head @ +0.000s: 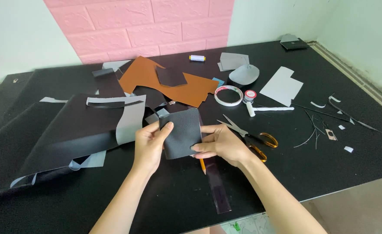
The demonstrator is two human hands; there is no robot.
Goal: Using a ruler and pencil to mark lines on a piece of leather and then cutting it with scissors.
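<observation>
Both my hands, left [149,141] and right [219,145], have their grip clamped on a dark grey leather piece [181,133] above the desk [156,199], scissors [249,134] just beside.

Black-topped table [351,160], matte, w/ wall along far edge. Far side, mid: brown leather-like cutout [156,78]; small white thread spool [197,57] nr far edge. Left half: large black sheet w/ grey underside [69,130]. Centre-right: white tape roll [228,95], orange-handled scissors [251,136], grey card piece [282,86]. Nr front edge: dark translucent ruler strip [219,190]. Right side: thin black and white offcuts [325,117].
</observation>
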